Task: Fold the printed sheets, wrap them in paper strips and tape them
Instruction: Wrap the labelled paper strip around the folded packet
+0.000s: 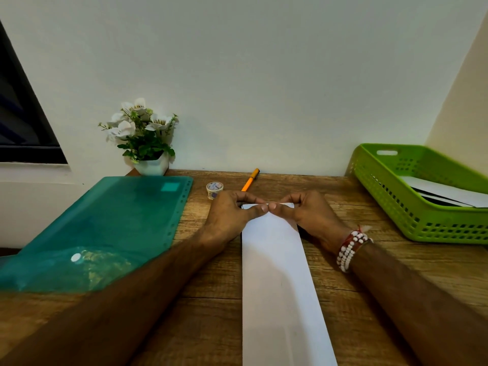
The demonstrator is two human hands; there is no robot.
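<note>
A long white folded sheet [277, 273] lies lengthwise on the wooden desk [211, 313], running from the near edge to the middle. My left hand [232, 212] and my right hand [309, 215] meet at its far end, each pinching that end between thumb and fingers, with the two thumb tips nearly touching. A small roll of tape [214, 190] stands just beyond my left hand. The far corners of the sheet are hidden under my fingers.
A teal plastic folder [105, 228] covers the desk's left side. A white pot of flowers [145, 138] stands against the wall. An orange pen [250, 180] lies behind my hands. A green basket [412, 207] holding white sheets sits at the right.
</note>
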